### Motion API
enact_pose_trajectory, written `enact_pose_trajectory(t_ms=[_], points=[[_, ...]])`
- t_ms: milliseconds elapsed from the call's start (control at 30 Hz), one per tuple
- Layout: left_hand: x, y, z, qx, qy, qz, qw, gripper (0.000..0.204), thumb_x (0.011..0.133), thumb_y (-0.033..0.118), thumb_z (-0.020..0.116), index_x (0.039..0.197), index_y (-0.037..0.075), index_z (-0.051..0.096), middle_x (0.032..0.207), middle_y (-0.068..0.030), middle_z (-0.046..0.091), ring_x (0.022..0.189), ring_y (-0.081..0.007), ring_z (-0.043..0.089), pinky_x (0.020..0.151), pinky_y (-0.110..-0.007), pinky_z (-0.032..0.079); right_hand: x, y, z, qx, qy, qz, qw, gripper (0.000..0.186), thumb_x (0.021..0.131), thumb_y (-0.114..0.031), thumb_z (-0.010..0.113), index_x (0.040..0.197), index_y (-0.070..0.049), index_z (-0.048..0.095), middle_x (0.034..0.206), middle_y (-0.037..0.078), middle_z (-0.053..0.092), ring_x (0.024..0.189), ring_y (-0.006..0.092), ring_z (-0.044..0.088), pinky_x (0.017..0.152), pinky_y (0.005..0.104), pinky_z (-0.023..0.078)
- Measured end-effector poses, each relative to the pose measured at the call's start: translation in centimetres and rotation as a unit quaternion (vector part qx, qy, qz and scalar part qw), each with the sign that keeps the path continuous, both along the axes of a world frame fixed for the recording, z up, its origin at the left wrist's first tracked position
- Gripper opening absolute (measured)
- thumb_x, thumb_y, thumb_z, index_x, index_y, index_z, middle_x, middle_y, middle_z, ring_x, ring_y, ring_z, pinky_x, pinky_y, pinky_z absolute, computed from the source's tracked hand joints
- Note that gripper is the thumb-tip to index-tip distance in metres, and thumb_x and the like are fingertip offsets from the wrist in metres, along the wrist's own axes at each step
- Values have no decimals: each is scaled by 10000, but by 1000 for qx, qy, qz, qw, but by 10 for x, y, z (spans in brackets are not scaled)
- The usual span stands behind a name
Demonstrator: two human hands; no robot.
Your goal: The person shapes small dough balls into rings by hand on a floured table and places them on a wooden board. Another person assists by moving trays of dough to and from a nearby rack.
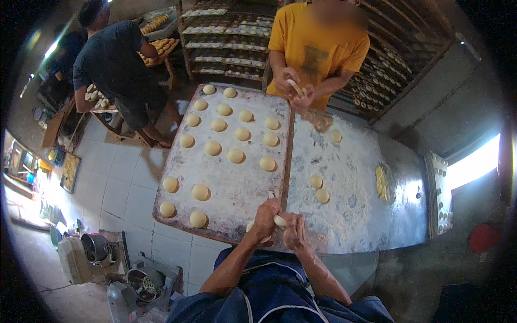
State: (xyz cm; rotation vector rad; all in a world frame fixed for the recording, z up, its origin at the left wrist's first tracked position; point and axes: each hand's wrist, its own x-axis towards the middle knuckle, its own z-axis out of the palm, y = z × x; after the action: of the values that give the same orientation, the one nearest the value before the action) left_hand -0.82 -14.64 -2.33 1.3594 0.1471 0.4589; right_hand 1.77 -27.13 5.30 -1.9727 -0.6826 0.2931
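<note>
My left hand (266, 220) and my right hand (294, 231) are closed on a pale piece of dough (279, 220) near the front edge of the work surface. Beside my left hand, another dough ball (250, 226) is partly hidden. The floury board (237, 183) under and left of my hands bears several round dough balls (200, 192), spaced apart in loose rows. To the right, the flour-dusted table (344, 215) holds a few more balls (322, 196) and a yellow lump in clear plastic (382, 183) near its right side.
A co-worker in yellow (291, 32) works dough across the table. Another person (107, 70) stands at trays of buns at upper left. Racks of trays (226, 43) line the back. Metal bowls and machinery (140, 282) sit on the floor at lower left. A tray (439, 194) leans at right.
</note>
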Motion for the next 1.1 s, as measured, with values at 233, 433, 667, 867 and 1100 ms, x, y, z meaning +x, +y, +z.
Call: enact_pose_trajectory(t_ms=[233, 433, 667, 867, 1100], points=[[-16, 26, 10, 330, 64, -43, 941, 291, 903, 288, 596, 798, 18, 568, 748, -152, 596, 708, -316, 609, 584, -420, 458, -11, 10, 4, -112, 94, -40, 988, 590, 984, -505, 402, 882, 20, 651, 713, 244, 626, 626, 392, 604, 626, 468, 471], [-15, 40, 36, 534, -90, 139, 829, 161, 906, 199, 632, 878, 50, 577, 733, -123, 543, 672, -314, 575, 586, -403, 464, -6, 12, -5, 133, 149, 1, 980, 485, 961, -439, 503, 917, 24, 641, 855, 207, 672, 720, 319, 587, 696, 414, 477], [11, 66, 44, 330, 238, 136, 903, 172, 882, 169, 676, 995, 41, 656, 845, -141, 585, 798, -324, 570, 711, -443, 480, 40, 6, -27, -71, 30, -99, 992, 405, 851, -150, 711, 1213, -20, 584, 1104, 203, 640, 1003, 349, 626, 855, 448, 489], [3, 73, 23, 425, 102, 102, 893, 192, 851, 181, 725, 965, 33, 678, 860, -121, 601, 827, -309, 577, 745, -430, 486, 107, -100, -52, -300, -218, -261, 891, 371, 893, -225, 679, 1209, -41, 618, 1087, 183, 603, 980, 392, 571, 910, 487, 434], [12, 15, 46, 506, 107, 270, 812, 247, 872, 122, 699, 1089, 18, 643, 881, -131, 604, 849, -312, 589, 773, -418, 489, 143, -136, -54, -244, -54, -119, 961, 245, 798, -140, 773, 946, -23, 617, 988, 141, 628, 896, 292, 622, 754, 416, 498]])
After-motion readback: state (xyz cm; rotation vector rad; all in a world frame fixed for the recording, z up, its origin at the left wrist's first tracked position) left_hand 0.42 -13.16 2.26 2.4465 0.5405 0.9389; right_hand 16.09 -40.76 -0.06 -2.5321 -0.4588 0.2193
